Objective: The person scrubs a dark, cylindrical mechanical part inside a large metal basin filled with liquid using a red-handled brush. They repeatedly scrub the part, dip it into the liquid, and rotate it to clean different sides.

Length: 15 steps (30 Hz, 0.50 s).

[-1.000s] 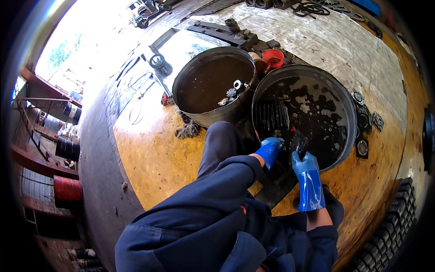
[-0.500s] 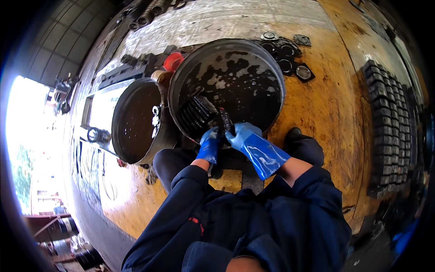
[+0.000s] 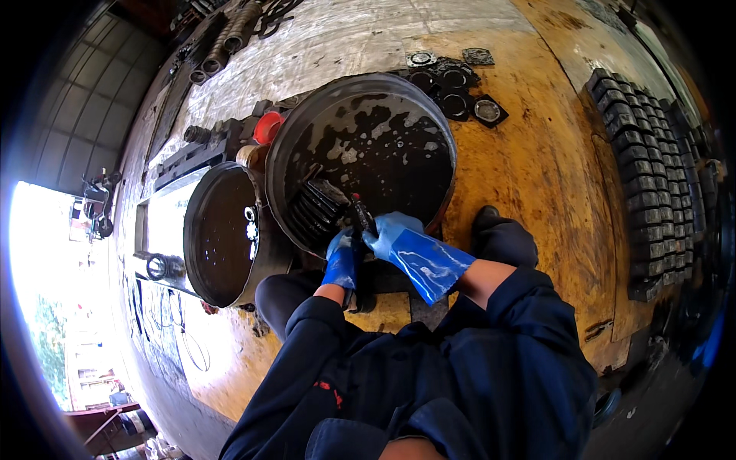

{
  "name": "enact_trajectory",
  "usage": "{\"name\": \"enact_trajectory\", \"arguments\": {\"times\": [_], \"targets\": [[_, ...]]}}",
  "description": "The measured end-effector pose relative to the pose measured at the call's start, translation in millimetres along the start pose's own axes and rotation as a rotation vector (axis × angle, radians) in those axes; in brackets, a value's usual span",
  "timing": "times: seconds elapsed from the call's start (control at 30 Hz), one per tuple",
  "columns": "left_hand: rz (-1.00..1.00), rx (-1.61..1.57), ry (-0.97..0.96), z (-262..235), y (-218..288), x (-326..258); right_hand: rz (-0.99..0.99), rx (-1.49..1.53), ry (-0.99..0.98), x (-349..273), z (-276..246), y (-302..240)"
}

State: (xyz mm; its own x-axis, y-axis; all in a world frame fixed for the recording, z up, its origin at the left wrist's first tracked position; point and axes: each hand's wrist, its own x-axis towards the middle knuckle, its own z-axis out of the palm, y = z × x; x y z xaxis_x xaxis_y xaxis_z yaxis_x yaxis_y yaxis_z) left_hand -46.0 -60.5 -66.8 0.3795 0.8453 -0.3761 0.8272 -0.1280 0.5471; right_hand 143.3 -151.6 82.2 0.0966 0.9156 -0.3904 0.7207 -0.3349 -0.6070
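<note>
From where I stand, I see a person bent over a large round basin (image 3: 296, 126), both hands in blue rubber gloves at its near edge. The right hand (image 3: 393, 232) has its thumb and fingers closed round a slim dark piece (image 3: 365, 219) with a red tip, which points up and away over the near part of the basin. The left hand (image 3: 341, 251) is just beside it, at the basin's near rim; its fingers are partly hidden, so I cannot tell whether they grip anything. A black ribbed part (image 3: 316, 205) sits inside the basin by the left wall, near both gloves, and dark liquid with pale patches (image 3: 399, 169) spreads across the rest. To the left stands a smaller round tub (image 3: 270, 270) of brown liquid, with bright metal bits (image 3: 251, 230) by its right side. A red cup-shaped vessel (image 3: 267, 128) stands just behind the pair. Flat dark plates (image 3: 454, 90) lie beyond the large basin, and rows of dark blocks (image 3: 648, 188) line the floor well off to the right
</note>
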Motion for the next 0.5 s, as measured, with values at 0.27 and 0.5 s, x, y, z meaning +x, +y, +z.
{"name": "enact_trajectory", "arguments": {"times": [0.27,0.5], "targets": [[0.101,0.131,0.006,-8,11,-8,0.001,0.014,0.014,-1,2,-1],[0.056,0.065,-0.072,-17,35,-17,-0.023,0.028,0.077,-1,6,3]]}}
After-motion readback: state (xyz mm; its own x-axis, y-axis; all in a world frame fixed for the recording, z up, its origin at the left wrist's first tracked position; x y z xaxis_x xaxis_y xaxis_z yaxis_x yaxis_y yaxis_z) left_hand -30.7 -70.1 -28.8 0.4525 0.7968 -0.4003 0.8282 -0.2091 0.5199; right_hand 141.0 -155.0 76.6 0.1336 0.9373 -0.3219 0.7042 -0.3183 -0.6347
